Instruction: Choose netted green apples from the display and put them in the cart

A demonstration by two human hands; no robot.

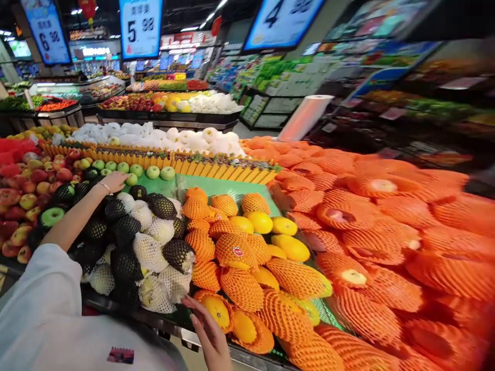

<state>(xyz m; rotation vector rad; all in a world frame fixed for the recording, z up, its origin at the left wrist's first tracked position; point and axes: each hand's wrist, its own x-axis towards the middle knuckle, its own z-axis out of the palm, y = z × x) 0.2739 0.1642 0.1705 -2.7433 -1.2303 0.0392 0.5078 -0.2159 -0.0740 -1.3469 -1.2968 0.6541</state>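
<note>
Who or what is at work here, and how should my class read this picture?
No robot: a person works bare-handed, seen by one head-worn camera looking forward and down. The green mesh mat holds round green apples, black foam-netted fruit, white foam-netted fruit, orange foam-netted fruit and smooth yellow oval fruit. The left hand is at a green apple; whether it grips it is unclear. The right hand, fingers spread, is near the white and orange nets, holding nothing visible.

Shining smooth and glossy on the green apples (153, 172) and bare yellow fruits (260, 222); looking matt and rough on the white foam nets (149, 252) and, at right, the orange foam nets (373, 309); gleaming as metal along the near rail (187, 336).
</note>
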